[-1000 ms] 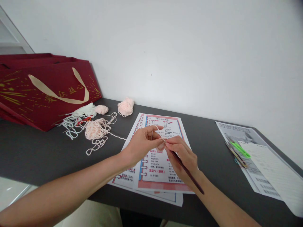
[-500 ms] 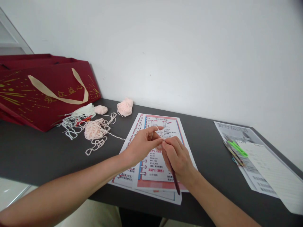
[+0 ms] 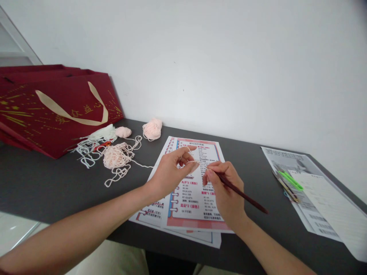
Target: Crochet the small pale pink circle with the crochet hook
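My left hand [image 3: 173, 170] pinches pale pink yarn between thumb and fingers, with a strand looped over the raised index finger. In my right hand [image 3: 228, 189] is a crochet hook with a dark red-brown handle [image 3: 246, 196], its tip pointing at the yarn by my left fingertips. The small worked piece is mostly hidden by the fingers. A strand runs left from my left hand to a loose pink yarn pile [image 3: 116, 156] on the table. Both hands are above printed pattern sheets [image 3: 197, 225] with red headings.
Dark red gift bags [image 3: 71, 99] stand at the left. Near them lie white yarn [image 3: 103, 133], a small pink ball [image 3: 123, 132] and a larger pink ball [image 3: 152, 129]. At the right, scissors with green handles [image 3: 291, 180] rest on papers [image 3: 329, 202] on the dark table [image 3: 249, 168].
My right hand has moved right, away from my left fingertips. The hook's handle, which swung down toward me half a second ago, now slants out to the right. My left hand stays nearly in place.
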`<state>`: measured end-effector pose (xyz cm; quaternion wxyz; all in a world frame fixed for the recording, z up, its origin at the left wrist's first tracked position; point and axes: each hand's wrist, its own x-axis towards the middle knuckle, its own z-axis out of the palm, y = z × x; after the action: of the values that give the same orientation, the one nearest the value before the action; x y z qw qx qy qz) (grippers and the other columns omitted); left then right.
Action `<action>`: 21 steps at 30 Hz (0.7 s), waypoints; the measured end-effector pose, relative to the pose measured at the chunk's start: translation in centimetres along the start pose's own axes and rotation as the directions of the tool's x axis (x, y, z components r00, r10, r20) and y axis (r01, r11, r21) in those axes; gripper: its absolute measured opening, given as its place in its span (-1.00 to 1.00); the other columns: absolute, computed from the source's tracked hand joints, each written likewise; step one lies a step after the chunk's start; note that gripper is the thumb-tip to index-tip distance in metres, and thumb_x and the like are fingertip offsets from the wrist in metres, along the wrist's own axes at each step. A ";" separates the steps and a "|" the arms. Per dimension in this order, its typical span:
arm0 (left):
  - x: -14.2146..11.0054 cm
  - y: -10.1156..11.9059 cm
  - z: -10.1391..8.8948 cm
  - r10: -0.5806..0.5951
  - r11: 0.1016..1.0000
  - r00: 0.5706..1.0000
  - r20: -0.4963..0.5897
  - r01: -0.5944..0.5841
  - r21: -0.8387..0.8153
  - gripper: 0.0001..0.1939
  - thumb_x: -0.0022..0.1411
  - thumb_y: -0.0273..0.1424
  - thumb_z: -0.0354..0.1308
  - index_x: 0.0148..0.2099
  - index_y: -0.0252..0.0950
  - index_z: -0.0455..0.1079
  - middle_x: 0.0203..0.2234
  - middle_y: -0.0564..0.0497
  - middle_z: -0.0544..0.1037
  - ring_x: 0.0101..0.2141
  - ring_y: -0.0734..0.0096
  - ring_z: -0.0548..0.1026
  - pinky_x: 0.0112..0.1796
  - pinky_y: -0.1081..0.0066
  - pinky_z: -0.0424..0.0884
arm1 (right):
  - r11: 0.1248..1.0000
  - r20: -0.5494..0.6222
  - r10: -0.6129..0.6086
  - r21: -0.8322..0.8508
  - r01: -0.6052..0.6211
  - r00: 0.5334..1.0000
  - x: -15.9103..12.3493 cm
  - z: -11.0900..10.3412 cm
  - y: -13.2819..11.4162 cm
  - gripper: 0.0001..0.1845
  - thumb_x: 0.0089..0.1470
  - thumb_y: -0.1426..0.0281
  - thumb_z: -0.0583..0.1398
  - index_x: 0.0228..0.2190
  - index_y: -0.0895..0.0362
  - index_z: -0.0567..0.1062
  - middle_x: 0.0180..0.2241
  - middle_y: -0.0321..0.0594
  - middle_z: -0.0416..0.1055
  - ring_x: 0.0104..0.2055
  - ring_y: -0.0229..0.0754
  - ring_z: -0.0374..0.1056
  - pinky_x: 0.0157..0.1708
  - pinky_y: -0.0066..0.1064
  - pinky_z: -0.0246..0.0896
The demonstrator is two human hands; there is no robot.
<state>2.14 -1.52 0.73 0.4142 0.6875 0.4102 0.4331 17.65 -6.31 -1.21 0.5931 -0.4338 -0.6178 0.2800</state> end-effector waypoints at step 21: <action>-0.4 1.0 -0.4 0.132 0.978 0.991 -0.022 -0.127 0.164 -0.88 0.19 -0.48 0.11 -0.42 -0.25 0.32 -0.39 0.02 0.52 -0.10 0.25 0.46 -0.14 0.35 0.30 | 0.995 0.018 0.089 0.036 -0.089 0.996 0.7 -0.5 -0.9 -0.84 0.14 0.48 0.13 -0.48 0.08 0.35 -0.57 -0.38 0.31 -0.56 -0.31 0.24 -0.52 -0.43 0.17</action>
<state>1.86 -2.10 1.63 0.3211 0.7368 0.4051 0.4357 18.01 -6.17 -0.01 0.5828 -0.4474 -0.5975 0.3212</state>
